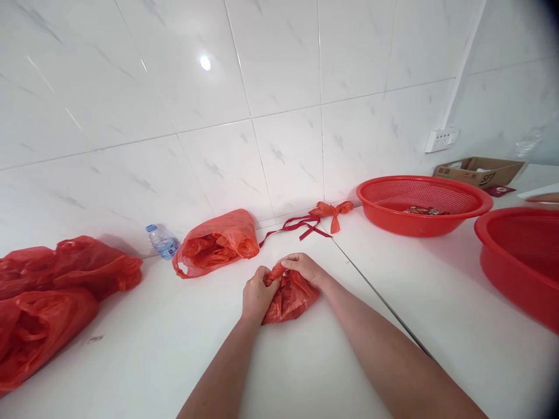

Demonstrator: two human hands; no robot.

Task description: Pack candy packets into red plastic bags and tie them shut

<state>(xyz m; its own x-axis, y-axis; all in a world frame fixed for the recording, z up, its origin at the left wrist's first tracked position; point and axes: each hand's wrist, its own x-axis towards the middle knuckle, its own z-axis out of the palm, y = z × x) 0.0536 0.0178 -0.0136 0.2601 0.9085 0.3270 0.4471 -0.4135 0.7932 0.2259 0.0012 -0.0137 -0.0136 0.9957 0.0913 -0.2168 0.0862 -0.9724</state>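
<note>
A small red plastic bag [289, 299] lies bunched on the white counter in front of me. My left hand [257, 293] is closed on its top at the left, and my right hand [304, 267] is closed on the same gathered top from the right. The two hands meet over the bag's neck. What is inside the bag is hidden.
Another red bag [218, 241] lies open near the wall beside a small water bottle [161, 240]. Larger red bags [52, 302] pile at the left. Red ribbon [305, 224] lies by the wall. Two red baskets [423, 203] [524, 262] stand at the right, with a cardboard box [480, 170] behind.
</note>
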